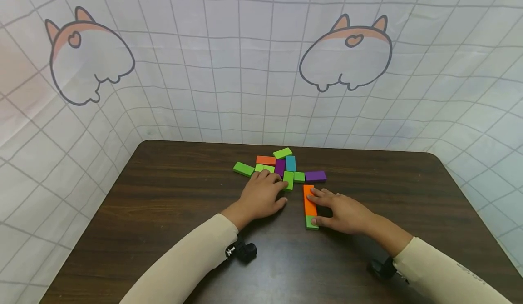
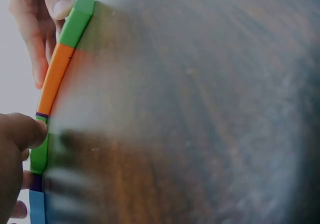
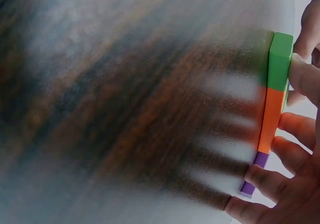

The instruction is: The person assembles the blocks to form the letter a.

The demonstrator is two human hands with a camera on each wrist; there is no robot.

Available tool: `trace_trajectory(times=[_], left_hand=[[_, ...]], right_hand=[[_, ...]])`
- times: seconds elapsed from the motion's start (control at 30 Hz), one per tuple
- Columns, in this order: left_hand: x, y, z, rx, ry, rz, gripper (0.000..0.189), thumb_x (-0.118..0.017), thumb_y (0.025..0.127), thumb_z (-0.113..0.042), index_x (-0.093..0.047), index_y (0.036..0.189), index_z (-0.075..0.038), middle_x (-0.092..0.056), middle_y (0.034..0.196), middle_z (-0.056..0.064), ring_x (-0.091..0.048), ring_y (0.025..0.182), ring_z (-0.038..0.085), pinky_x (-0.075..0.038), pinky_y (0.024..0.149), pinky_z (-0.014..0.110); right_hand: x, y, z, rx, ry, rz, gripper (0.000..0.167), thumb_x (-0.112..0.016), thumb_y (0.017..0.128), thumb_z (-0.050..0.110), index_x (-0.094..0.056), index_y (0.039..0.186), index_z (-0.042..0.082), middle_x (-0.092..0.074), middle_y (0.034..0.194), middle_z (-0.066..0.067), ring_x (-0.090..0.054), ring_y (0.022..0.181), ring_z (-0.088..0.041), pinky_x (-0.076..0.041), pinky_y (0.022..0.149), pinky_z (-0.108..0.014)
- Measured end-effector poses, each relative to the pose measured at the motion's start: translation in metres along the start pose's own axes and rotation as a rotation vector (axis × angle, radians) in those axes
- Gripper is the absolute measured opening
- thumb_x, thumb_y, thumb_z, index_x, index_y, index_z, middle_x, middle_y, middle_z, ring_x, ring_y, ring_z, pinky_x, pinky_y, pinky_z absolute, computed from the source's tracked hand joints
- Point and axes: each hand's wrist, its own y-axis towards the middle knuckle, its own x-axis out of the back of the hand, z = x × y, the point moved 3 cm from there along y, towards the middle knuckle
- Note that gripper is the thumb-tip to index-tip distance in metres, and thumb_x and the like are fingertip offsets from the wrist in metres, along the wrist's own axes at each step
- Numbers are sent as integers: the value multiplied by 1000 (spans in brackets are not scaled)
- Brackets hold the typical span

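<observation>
Coloured blocks (image 1: 309, 198), dark tabletop (image 1: 163, 231).
Near: green block (image 1: 309, 224), orange block (image 1: 309, 208) end-to-end beyond; right hand (image 1: 345, 211), fingers extended, resting on both, gripping nothing. Next: left hand (image 1: 262, 196), fingers loosely spread, ungripping, one fingertip touching upper green block (image 1: 288, 177). Far: blue block (image 1: 290, 163).

Dark brown wood-grain tabletop (image 1: 163, 195), far corners rounded. White sheet backdrop (image 1: 253, 58) behind it and along both sides, grey grid print, wrinkled, lines bowed. Two cartoon animal prints on it: left one (image 1: 91, 63) tilted, right one (image 1: 347, 58) closer to level. Pinkish tint on sheet at far left. Pale sheen (image 1: 294, 258) on tabletop's near middle.
</observation>
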Motion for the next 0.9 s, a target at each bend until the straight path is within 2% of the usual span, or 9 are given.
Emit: trace_trajectory(times=[0.17, 0.37, 0.67, 0.9], left_hand=[[-6, 1, -2, -12, 20, 11, 49, -60, 100, -50, -60, 145, -30, -61, 132, -2, -48, 118, 25, -35, 105, 47], [-7, 0, -3, 11, -19, 0, 45, -62, 100, -48, -64, 141, -28, -63, 128, -1, -47, 122, 25, -32, 108, 50], [-4, -2, -3, -7, -2, -42, 33, -63, 100, -47, -70, 125, -27, -70, 123, -3, -49, 118, 24, -32, 108, 50], [-3, -2, -1, -22, 8, -98, 21, -69, 97, -45, -70, 103, -25, -74, 102, -8, -52, 110, 22, -33, 106, 50]], right_hand=[[1, -1, 1, 2, 6, 0, 74, -65, 96, 56, -50, 153, 13, -39, 160, -10, -37, 145, -38, -33, 110, -64], [1, 0, 2, 5, 8, 4, 73, -64, 96, 57, -50, 153, 14, -39, 160, -10, -37, 146, -37, -33, 110, -64], [0, -1, -2, 7, 8, 1, 74, -64, 96, 57, -49, 154, 13, -39, 161, -10, -37, 146, -38, -33, 110, -65], [0, -1, -3, 5, 17, 1, 74, -64, 96, 57, -49, 153, 13, -39, 161, -10, -36, 146, -38, -32, 110, -66]])
